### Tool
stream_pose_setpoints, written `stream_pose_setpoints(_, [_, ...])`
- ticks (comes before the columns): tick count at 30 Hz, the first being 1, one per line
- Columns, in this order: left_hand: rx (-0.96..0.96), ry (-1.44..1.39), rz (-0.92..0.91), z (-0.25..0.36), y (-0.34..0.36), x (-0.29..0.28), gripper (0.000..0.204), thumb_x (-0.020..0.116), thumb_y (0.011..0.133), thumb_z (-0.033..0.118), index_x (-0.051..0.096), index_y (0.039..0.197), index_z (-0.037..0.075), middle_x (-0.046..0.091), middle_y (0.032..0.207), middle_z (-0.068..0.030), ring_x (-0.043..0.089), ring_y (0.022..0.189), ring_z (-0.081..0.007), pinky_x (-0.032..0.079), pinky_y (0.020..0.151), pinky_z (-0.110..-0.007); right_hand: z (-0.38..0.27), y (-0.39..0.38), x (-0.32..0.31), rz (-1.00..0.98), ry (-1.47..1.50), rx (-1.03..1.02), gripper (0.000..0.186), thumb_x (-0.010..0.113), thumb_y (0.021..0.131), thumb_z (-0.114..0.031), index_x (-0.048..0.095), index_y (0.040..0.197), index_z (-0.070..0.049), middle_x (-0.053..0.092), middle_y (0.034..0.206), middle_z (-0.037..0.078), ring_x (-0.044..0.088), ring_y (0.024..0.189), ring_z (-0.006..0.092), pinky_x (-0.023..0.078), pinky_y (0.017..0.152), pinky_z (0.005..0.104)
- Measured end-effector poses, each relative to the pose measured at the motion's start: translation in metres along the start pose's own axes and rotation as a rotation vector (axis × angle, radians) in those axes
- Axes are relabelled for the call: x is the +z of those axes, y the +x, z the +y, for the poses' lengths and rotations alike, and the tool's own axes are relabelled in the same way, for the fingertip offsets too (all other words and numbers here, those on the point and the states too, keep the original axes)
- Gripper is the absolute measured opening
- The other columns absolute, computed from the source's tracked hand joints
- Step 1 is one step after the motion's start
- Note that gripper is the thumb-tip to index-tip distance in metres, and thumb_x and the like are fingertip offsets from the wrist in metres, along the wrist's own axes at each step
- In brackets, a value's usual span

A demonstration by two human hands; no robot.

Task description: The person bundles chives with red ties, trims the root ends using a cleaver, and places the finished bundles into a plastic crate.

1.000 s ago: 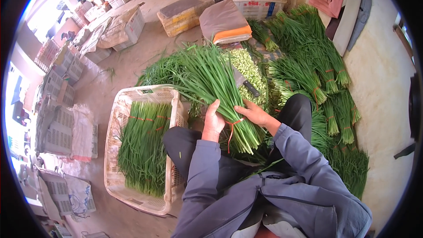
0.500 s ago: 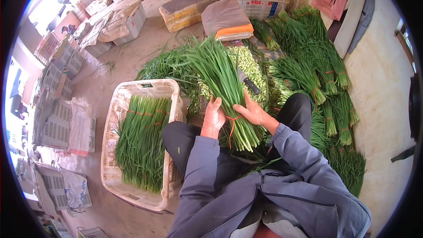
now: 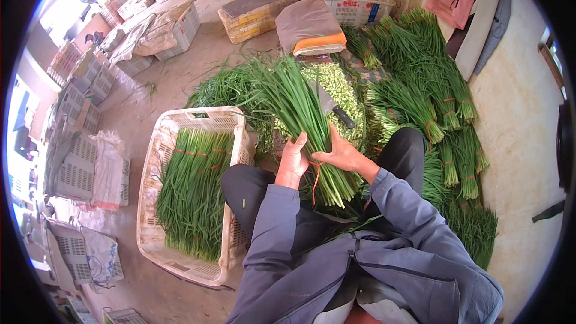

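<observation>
A bundle of long green chives [image 3: 297, 105], bound with a red tie, is held in front of my lap. Its pale stem ends point toward me and its leaves fan out away from me. My left hand [image 3: 291, 162] closes on the bundle's left side. On the other side my right hand [image 3: 345, 155] grips it, thumb across the top by the tie. Beyond my right hand, a knife [image 3: 343, 116] with a dark handle lies on a heap of pale cut stem ends [image 3: 345, 87]. The bundle partly covers the heap.
Left of my knee stands a white plastic crate [image 3: 146, 186] holding tied chives [image 3: 195, 204]. Many tied bundles [image 3: 414, 99] are piled along the right wall. Loose leaves [image 3: 225, 93] lie beyond the crate. A cushion [image 3: 309, 24] and stacked crates [image 3: 354, 0] are farther back.
The leafy end of the bundle has sunk a little and swung slightly left, uncovering more of the knife blade. Both hands keep their hold.
</observation>
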State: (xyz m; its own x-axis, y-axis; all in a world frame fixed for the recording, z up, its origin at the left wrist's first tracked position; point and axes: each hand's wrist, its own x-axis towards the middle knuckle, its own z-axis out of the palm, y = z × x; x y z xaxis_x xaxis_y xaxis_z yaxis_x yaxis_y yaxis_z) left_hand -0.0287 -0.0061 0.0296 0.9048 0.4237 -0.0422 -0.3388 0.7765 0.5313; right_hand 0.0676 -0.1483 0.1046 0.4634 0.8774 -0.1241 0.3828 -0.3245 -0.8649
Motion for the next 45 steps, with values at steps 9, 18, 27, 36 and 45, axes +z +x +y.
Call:
stream_pose_setpoints(9, [-0.047, -0.076, 0.14, 0.001, 0.002, 0.0, 0.045, 0.053, 0.096, 0.016, 0.049, 0.137, -0.002, 0.058, 0.134, -0.0161, 0.058, 0.121, -0.031, 0.045, 0.106, -0.047, 0.03, 0.011, 0.004, -0.07, 0.147, -0.127, 0.109, 0.083, 0.081, -0.038, 0.013, 0.155, 0.001, 0.042, 0.147, 0.023, 0.043, 0.137, 0.0282, 0.035, 0.113, 0.0396])
stream_pose_setpoints(18, [0.028, -0.012, 0.126, 0.001, 0.004, 0.002, 0.044, 0.05, 0.095, 0.016, 0.05, 0.135, -0.002, 0.059, 0.133, -0.0163, 0.058, 0.12, -0.0314, 0.045, 0.106, -0.047, 0.03, 0.007, 0.0, 0.092, 0.005, -0.132, 0.097, 0.075, 0.088, -0.042, 0.022, 0.153, 0.006, 0.04, 0.15, 0.025, 0.043, 0.137, 0.032, 0.036, 0.113, 0.0382])
stream_pose_setpoints(27, [0.042, -0.028, 0.1, 0.005, 0.001, 0.002, 0.041, 0.045, 0.096, 0.02, 0.053, 0.13, -0.001, 0.062, 0.129, -0.0155, 0.061, 0.116, -0.0296, 0.047, 0.103, -0.043, -0.008, 0.0, 0.008, 0.388, -0.484, -0.573, 0.026, 0.079, 0.078, -0.016, 0.071, 0.101, -0.007, 0.061, 0.087, 0.01, 0.062, 0.084, 0.0307, 0.051, 0.073, 0.0406])
stream_pose_setpoints(36, [0.135, -0.077, -0.056, 0.01, -0.006, 0.019, 0.061, 0.054, 0.096, 0.043, 0.046, 0.139, 0.002, 0.057, 0.137, -0.0137, 0.056, 0.123, -0.0313, 0.041, 0.109, -0.047, -0.013, 0.004, 0.007, 0.272, -0.277, -0.289, 0.026, 0.08, 0.077, -0.018, 0.07, 0.096, -0.004, 0.062, 0.083, 0.011, 0.063, 0.077, 0.0272, 0.05, 0.07, 0.0383])
stream_pose_setpoints(45, [0.103, -0.027, 0.077, 0.006, -0.002, 0.009, 0.042, 0.053, 0.097, 0.02, 0.051, 0.135, 0.002, 0.059, 0.133, -0.0127, 0.058, 0.119, -0.0298, 0.043, 0.106, -0.045, -0.011, 0.002, 0.008, 0.208, -0.285, -0.221, 0.027, 0.082, 0.075, -0.023, 0.07, 0.088, -0.002, 0.065, 0.082, 0.012, 0.066, 0.076, 0.0254, 0.052, 0.069, 0.0374])
